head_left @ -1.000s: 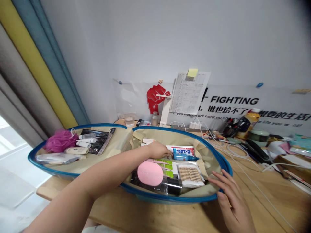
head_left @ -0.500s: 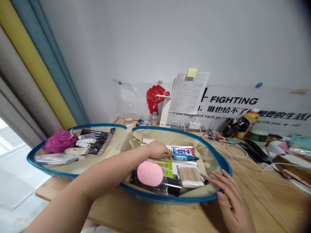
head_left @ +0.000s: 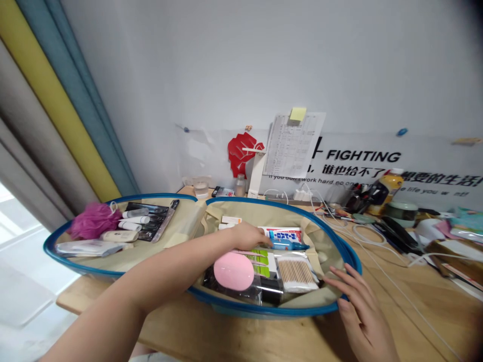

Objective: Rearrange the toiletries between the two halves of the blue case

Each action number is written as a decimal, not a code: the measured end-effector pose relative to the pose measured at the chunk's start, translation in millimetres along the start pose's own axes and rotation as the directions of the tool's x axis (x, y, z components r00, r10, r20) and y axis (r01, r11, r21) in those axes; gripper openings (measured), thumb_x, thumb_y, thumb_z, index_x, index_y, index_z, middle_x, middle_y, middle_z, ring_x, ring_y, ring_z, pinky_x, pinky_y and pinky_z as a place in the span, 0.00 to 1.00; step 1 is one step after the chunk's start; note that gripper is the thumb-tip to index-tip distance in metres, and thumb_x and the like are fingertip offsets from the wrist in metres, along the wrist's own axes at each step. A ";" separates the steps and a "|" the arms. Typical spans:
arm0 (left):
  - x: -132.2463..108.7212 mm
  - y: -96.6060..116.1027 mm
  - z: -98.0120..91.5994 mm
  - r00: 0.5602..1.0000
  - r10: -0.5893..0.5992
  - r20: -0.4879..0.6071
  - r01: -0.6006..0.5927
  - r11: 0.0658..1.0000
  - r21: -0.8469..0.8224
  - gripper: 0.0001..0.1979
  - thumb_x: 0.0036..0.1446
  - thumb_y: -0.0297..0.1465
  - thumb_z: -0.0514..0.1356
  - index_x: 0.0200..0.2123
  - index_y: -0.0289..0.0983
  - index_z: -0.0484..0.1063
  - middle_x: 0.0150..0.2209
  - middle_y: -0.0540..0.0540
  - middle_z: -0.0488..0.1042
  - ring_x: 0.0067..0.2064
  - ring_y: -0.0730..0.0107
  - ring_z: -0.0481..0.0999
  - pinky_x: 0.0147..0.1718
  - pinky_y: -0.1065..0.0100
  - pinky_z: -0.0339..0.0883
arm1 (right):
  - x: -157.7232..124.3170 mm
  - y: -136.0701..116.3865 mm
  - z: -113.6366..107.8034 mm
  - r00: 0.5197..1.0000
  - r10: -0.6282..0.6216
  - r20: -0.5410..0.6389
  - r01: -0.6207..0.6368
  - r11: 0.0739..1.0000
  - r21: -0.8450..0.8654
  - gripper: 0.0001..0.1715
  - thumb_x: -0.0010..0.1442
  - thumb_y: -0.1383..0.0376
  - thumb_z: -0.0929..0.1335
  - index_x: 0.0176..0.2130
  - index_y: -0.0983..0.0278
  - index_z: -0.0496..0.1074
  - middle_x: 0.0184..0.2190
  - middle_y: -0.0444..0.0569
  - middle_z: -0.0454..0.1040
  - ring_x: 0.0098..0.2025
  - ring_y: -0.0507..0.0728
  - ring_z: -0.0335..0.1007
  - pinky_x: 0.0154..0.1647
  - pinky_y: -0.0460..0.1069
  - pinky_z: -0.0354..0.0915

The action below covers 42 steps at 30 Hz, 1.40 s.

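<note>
Left hand (head_left: 252, 236) down in the suitcase (head_left: 350, 256), its fingertips curled out of sight at the end of the blue tube (head_left: 289, 245); can't tell if they're clamped on it! That tube's in the right half, forearm cutting across the middle. Right hand (head_left: 364, 314), well apart, fingers spread over the rim. Count them: one cotton swab pack (head_left: 296, 274), one pink oval (head_left: 234, 271), one purple bath pouf (head_left: 94, 220).

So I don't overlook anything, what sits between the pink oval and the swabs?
The head view shows green-and-white packaging between the pink oval and the swabs.
</note>
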State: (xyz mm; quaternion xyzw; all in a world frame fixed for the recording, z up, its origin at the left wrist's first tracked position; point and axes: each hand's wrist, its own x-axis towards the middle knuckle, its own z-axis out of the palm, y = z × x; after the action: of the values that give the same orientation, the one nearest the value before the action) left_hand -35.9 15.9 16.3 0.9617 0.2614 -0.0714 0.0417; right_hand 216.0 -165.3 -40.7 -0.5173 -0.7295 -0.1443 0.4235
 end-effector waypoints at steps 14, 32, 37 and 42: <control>4.1 0.5 0.0 0.998 -0.021 0.051 0.022 1.000 -0.022 0.23 0.55 0.25 0.54 0.52 0.51 0.67 0.50 0.56 0.76 0.45 0.69 0.76 0.35 0.74 0.63 | 1.2 0.4 -0.6 1.000 -0.007 0.011 0.007 1.000 -0.019 0.20 0.65 0.54 0.57 0.44 0.58 0.73 0.47 0.52 0.75 0.58 0.65 0.64 0.50 0.62 0.67; 3.9 1.7 -3.5 0.996 -0.056 0.074 0.058 0.998 -0.012 0.18 0.55 0.26 0.55 0.49 0.47 0.70 0.50 0.50 0.75 0.44 0.64 0.76 0.36 0.70 0.65 | 0.4 -0.2 1.2 1.000 -0.005 -0.020 0.005 1.000 -0.004 0.20 0.65 0.54 0.58 0.43 0.58 0.74 0.46 0.51 0.75 0.58 0.65 0.65 0.50 0.61 0.67; 2.5 0.2 -4.9 0.997 -0.043 0.063 0.047 0.997 -0.058 0.21 0.54 0.24 0.54 0.49 0.48 0.70 0.53 0.53 0.74 0.47 0.66 0.75 0.38 0.71 0.64 | 2.7 -1.9 -0.4 0.999 -0.050 -0.002 0.050 0.998 -0.049 0.19 0.66 0.56 0.57 0.44 0.59 0.72 0.46 0.52 0.75 0.58 0.65 0.64 0.48 0.60 0.68; 2.2 -2.6 -4.2 0.997 -0.053 0.062 0.060 0.991 -0.119 0.21 0.54 0.23 0.53 0.47 0.48 0.72 0.53 0.54 0.74 0.49 0.67 0.74 0.39 0.72 0.63 | 4.0 -2.2 -1.2 0.998 -0.062 0.000 0.062 0.996 -0.065 0.18 0.66 0.56 0.57 0.44 0.59 0.71 0.47 0.52 0.74 0.58 0.65 0.64 0.47 0.60 0.67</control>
State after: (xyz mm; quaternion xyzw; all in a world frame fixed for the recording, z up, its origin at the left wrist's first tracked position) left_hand -34.8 19.7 19.9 0.9470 0.2912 -0.0848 0.1056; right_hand 214.2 -164.5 -36.4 -0.5077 -0.7398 -0.1816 0.4024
